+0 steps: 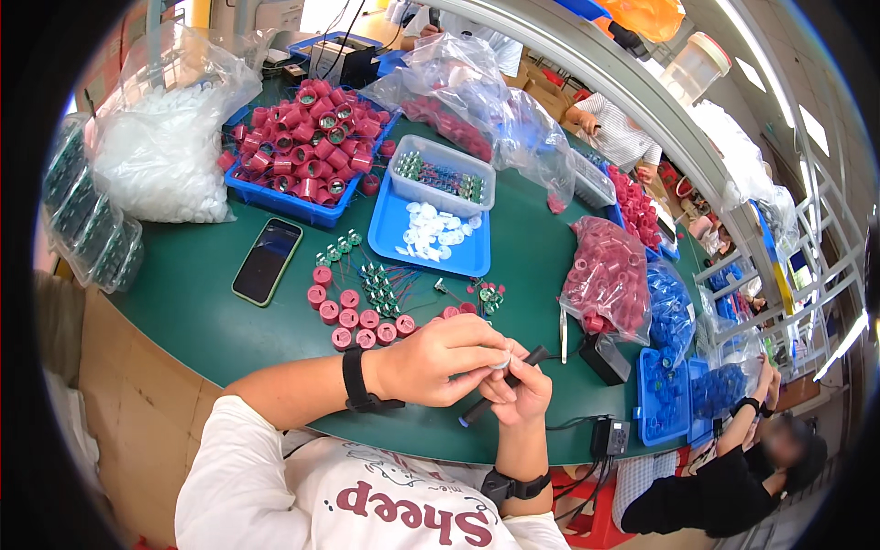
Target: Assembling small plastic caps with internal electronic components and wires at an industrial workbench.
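Note:
My left hand (445, 359) and my right hand (518, 390) meet over the near edge of the table. Between their fingertips is a small whitish round piece (501, 363), pinched by the left fingers and touched by the right ones. A black pen-shaped tool with a blue end (474, 412) runs slantwise through my right hand, whose fingers are curled round it. Just beyond the left hand stand several red round caps (348, 318), with small green circuit boards with wires (379, 286) behind them.
A blue tray of red cups (307, 151), a blue tray of white discs (429, 266) and a phone (268, 261) lie farther back. At right are tweezers (563, 335), a bag of red parts (605, 275), a black box (605, 359) and blue bins (662, 403). Other people sit nearby.

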A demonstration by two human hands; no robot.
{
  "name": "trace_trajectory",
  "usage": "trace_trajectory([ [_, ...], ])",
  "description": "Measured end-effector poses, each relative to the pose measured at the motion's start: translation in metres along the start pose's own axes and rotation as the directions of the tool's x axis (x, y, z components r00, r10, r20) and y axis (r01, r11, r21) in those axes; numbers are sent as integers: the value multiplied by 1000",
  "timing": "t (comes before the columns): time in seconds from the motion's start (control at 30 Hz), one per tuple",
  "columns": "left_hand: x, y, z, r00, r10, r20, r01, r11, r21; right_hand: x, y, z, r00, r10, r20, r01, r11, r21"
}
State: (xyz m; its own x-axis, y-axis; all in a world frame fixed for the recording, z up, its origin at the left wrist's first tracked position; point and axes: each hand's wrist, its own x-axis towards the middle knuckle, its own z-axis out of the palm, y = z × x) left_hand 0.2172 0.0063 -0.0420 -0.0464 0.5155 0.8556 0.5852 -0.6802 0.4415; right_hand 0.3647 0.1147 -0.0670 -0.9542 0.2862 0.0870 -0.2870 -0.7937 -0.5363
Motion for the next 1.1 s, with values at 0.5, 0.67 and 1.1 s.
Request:
trace_trajectory([
  [0.5, -3, 5, 2, 977, -199, -80, 193, 978, -76, -4, 5, 9, 981, -196, -12, 186, 949, -252],
  [0.67, -4, 3, 5, 982, -174, -70, 168, 983, -76, -4, 7, 10, 956, -291, 47, 288, 894, -343],
  [1.1, 10, 7, -19, 919, -385, 86, 392, 916, -90, -3, 9, 4, 950, -300, 85, 307, 857, -415],
])
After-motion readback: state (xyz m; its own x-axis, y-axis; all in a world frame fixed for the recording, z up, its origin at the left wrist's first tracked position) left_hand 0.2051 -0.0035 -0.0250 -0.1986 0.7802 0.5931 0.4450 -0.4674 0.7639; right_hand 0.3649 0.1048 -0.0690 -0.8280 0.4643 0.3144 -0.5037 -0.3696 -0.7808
